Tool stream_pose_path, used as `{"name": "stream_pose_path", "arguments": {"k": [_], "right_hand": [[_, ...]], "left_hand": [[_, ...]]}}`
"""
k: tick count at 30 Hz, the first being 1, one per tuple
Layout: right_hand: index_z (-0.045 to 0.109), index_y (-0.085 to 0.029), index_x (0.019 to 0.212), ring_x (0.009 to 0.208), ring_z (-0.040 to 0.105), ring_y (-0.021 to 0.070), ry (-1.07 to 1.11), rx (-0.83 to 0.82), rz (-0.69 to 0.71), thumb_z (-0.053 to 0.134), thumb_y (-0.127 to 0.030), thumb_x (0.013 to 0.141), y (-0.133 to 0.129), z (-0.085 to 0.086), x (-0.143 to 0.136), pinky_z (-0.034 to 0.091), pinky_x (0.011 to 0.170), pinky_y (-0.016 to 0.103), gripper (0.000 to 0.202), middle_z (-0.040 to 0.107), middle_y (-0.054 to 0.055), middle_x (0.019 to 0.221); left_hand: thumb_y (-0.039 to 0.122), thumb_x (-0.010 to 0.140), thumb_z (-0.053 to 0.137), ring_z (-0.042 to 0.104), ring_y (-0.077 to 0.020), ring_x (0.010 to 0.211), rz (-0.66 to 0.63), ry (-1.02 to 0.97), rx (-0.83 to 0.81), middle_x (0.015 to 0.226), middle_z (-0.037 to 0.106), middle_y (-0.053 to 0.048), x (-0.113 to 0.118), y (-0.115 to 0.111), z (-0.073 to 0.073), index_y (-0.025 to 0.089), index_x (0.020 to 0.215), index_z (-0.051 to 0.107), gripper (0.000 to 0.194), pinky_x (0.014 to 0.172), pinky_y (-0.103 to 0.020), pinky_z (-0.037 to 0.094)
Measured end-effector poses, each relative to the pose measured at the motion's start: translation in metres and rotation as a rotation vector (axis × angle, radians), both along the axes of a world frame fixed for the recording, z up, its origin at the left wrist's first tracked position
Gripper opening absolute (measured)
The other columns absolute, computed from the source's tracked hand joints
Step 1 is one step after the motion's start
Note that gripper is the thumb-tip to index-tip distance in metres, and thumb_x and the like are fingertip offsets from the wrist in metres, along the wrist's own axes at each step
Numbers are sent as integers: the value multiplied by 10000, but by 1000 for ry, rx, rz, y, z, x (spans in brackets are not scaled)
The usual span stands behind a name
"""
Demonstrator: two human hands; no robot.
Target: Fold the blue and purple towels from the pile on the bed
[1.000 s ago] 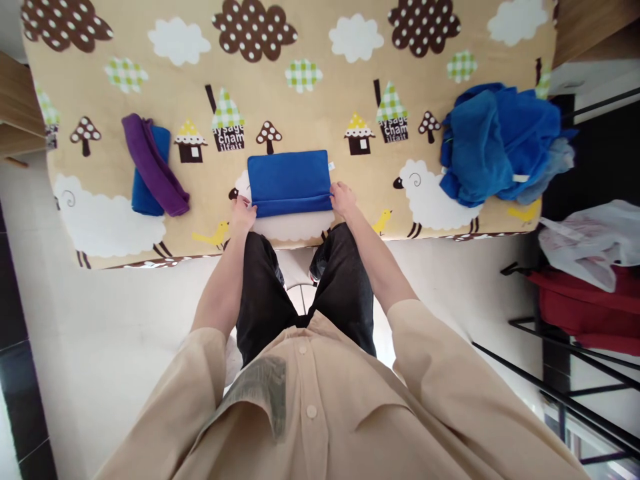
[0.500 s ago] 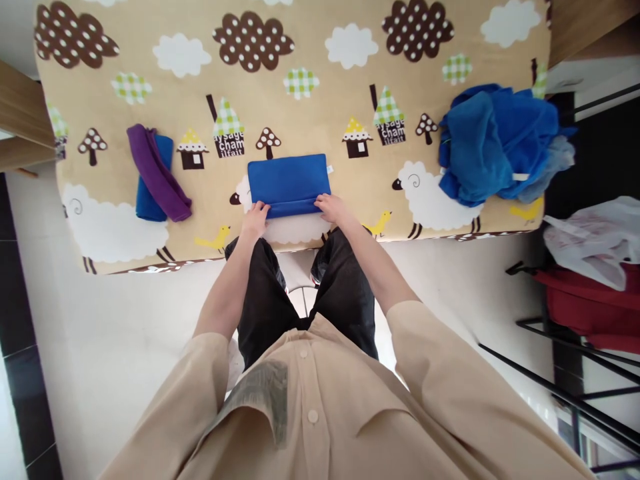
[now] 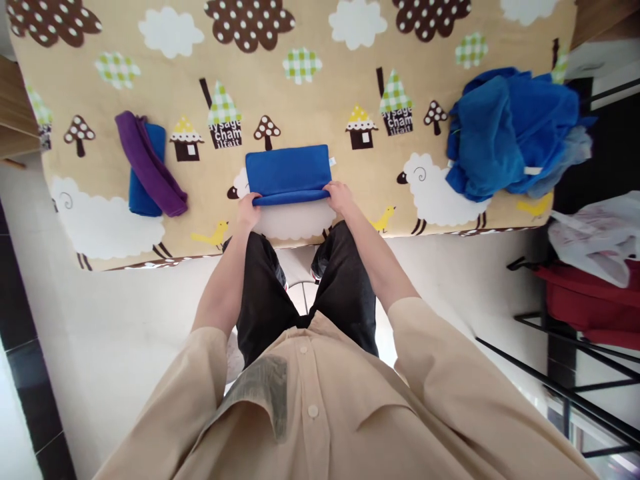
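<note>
Blue cloth (image 3: 289, 172) sits between your left hand (image 3: 249, 211) and right hand (image 3: 340, 197), fingers pinching its rolled near edge's ends.

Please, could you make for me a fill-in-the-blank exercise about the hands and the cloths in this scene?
The left hand and right hand grip the near corners of a folded cloth coloured ____. Left of it, a narrow ____ bundle lies across a blue bundle. A crumpled cloth pile lies toward the ____ end of the patterned bedspread.

Missing words: blue; purple; right.
</note>
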State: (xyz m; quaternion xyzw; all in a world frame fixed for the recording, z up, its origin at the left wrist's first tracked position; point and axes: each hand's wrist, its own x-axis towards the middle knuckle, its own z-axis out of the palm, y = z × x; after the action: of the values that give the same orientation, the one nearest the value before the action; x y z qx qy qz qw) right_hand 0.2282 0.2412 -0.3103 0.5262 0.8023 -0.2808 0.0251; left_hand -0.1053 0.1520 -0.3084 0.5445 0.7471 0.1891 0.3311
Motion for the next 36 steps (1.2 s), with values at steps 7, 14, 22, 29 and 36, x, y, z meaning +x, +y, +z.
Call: {"name": "stream_pose_path", "arguments": {"k": [7,14,22,29,36], "right_hand": [[711,-205,1335,1423,532,285,203,12,-23,487,-99,858,3,5,3,402,1243,490,538,630,96,1496],[688,-193,1368,1234,659,309,177,-97,-195,515,-211,953,4,-3,6,498,1148,485,449,733,129,1298],[653,-170,1385,1221,644,314,190,-73,-327,519,-371,1009,5,-12,6,496,1128,471,447,725,150,1269],[682,-182,1335,1193,660,348,144,-136,-422,578,-479,994,7,-24,6,509,1103,534,464,717,176,1237],[666,-177,1372,1236,649,365,127,-148,-420,582,-507,1000,8,-24,7,503,1117,557,504,700,199,1267]], "left_hand": [[142,882,568,705,-226,1113,183,-151,24,1237,731,-100,-9,1,-8,206,1259,705,406,1020,-333,544],[268,973,594,691,-230,1137,228,-170,48,1189,718,-112,-15,2,-26,198,1288,654,328,1032,-330,529],[372,1035,548,711,-268,1065,324,-110,-38,1114,729,-141,-14,3,-23,177,1335,643,370,1027,-399,528],[403,1031,527,707,-307,1138,326,-76,-82,1197,738,-172,-14,4,-22,170,1319,646,389,1075,-438,516],[327,1007,540,715,-310,1142,338,-39,-99,1197,744,-183,-10,4,-16,161,1266,660,331,1070,-448,526]]}}
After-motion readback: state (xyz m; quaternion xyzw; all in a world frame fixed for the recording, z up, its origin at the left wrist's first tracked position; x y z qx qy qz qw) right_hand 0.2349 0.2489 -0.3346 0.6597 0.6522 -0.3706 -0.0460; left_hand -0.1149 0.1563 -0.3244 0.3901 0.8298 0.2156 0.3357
